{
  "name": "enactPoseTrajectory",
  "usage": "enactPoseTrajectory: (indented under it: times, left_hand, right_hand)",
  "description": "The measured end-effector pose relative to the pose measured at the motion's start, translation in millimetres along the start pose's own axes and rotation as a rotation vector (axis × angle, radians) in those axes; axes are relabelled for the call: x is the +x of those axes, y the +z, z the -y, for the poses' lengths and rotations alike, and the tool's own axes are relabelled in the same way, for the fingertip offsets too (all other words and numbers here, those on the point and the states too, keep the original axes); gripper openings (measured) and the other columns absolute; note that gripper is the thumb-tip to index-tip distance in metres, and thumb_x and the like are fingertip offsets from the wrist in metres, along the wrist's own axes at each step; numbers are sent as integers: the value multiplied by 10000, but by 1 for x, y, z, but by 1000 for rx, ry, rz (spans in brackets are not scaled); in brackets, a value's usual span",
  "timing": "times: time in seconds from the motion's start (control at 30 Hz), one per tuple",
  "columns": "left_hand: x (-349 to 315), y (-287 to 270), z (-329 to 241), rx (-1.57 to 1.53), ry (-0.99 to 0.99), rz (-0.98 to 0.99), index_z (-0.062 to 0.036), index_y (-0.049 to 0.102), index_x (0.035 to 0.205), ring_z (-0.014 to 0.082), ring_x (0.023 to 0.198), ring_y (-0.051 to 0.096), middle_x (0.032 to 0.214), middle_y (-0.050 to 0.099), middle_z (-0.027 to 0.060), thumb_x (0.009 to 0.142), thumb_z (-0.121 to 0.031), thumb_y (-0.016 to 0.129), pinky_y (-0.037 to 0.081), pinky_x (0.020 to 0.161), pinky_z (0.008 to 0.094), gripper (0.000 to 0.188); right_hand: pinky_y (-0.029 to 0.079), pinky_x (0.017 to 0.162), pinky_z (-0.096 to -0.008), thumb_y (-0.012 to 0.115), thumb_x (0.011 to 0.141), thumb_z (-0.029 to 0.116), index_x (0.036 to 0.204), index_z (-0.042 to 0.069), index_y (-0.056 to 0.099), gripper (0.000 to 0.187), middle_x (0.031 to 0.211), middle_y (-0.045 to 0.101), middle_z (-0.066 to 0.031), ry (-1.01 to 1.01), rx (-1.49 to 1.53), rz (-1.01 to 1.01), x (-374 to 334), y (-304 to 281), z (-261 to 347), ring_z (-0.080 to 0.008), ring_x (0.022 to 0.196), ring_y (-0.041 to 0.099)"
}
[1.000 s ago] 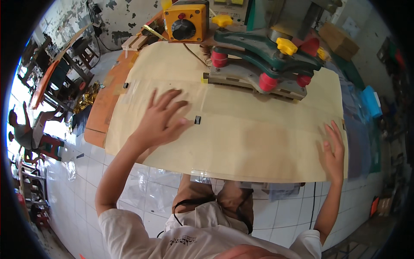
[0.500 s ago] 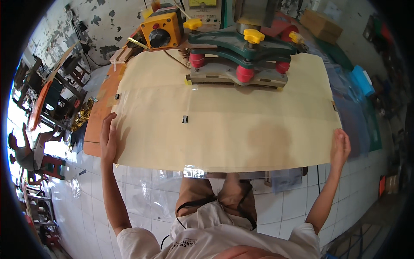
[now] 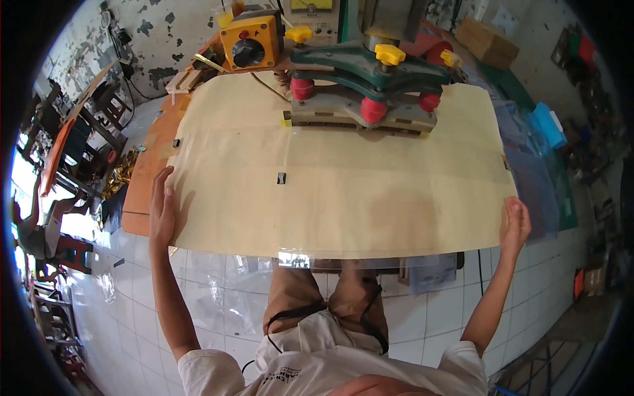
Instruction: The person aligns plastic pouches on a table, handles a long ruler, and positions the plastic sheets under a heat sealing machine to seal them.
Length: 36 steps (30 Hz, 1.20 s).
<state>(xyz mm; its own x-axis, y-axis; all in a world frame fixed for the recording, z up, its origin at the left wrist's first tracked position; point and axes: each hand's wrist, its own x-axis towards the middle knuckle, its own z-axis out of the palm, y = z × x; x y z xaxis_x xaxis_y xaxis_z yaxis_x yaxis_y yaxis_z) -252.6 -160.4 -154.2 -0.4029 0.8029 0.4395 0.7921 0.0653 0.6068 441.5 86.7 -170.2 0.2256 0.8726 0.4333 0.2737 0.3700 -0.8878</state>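
Person stands at the near edge of the surface (image 3: 142,198), white shirt at the bottom of the view. Left hand (image 3: 160,211) flat against the left near corner of a big tan sheet (image 3: 343,191), fingers stretched, not clenched, touching the sheet's edge. Right hand (image 3: 514,224) at the right near corner of the sheet, fingers open against its edge; whether they pinch it, cannot tell. Clear plastic film (image 3: 294,259) lies on the sheet and hangs past the near edge between the hands. Sheet covers most of the surface, flat. Small dark mark (image 3: 281,177) near the sheet's middle. At the far edge, a green press head (image 3: 370,69) with red feet sits on the sheet's far part. Left of it, a yellow box with a black dial (image 3: 249,41). Blue stack (image 3: 547,125) off the right edge.
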Motion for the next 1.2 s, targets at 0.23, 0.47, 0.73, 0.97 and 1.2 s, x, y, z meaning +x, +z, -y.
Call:
enactPoseTrajectory:
  times: [0.23, 0.47, 0.73, 0.97, 1.2]
  left_hand:
    - [0, 0, -7, 22, -19, 14, -9, 456, 1356, 314, 1338, 404, 1397, 466, 166, 1002, -368, 372, 284, 1119, 395, 512]
    - [-1, 1, 3, 21, -11, 29, -4, 431, 1388, 284, 1377, 361, 1426, 444, 153, 1015, -452, 329, 235, 1145, 385, 593]
    - [-1, 2, 0, 30, -29, 32, -6, 432, 1392, 280, 1391, 343, 1440, 433, 154, 1011, -412, 339, 222, 1154, 381, 564]
    - [0, 3, 4, -9, -26, 42, -8, 459, 1356, 290, 1378, 355, 1420, 442, 158, 1006, -375, 341, 227, 1149, 376, 520]
    - [0, 2, 4, 29, 5, 26, -8, 492, 1315, 327, 1349, 396, 1407, 449, 182, 1012, -365, 360, 290, 1121, 410, 486]
  right_hand:
    - [470, 978, -318, 580, 989, 275, 1137, -45, 639, 357, 1094, 676, -135, -14, 9, -17, -1, 0, -4, -203, 1063, 632]
    - [461, 1009, -326, 562, 1000, 264, 1176, -65, 610, 376, 1132, 650, -141, -9, -26, 3, 0, -1, -5, -206, 1089, 609]
    - [477, 987, -332, 559, 1001, 285, 1132, -62, 636, 379, 1099, 668, -143, -6, -37, -24, -2, 2, -1, -220, 1068, 629]
    - [477, 966, -317, 566, 997, 274, 1133, -59, 635, 367, 1101, 669, -135, -26, -28, -39, -1, 1, -5, -206, 1051, 632]
    - [474, 947, -312, 566, 996, 276, 1122, -49, 636, 356, 1088, 678, -129, -75, -192, -35, -8, 13, 9, -196, 1041, 637]
